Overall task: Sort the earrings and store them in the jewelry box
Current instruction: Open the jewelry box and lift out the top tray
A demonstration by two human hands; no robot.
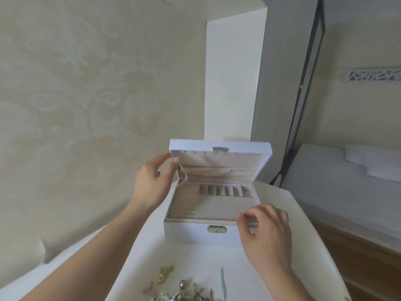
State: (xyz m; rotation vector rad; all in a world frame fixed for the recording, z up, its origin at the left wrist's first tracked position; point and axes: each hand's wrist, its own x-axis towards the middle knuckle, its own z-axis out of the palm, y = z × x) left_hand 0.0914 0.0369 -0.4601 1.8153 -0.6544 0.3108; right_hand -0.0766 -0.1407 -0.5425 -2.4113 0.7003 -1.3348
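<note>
— Head view first: what do we see on the white table point(282, 205)?

— We see the white jewelry box point(204, 232) standing near the table's far end, its lid point(219, 148) raised and tilted back toward the wall. Inside, the beige tray shows a block of ring rolls on the left and a row of small compartments along the back.

— And our hands?

— Our left hand point(152, 183) pinches the lid's left corner, thumb on the inner lining and fingers curled round the outside edge. Our right hand point(264, 231) hovers at the box's front right rim with fingers loosely curled; we think the fingertips touch the tray edge, but blur keeps us from being sure, and we see nothing held in it.

— Where are the earrings?

— The earrings point(184, 292) lie in a loose pile on the table's near edge, well apart from the box: gold pieces, a gold bead and pale green ones, partly cut off by the frame. None sit in the box.
</note>
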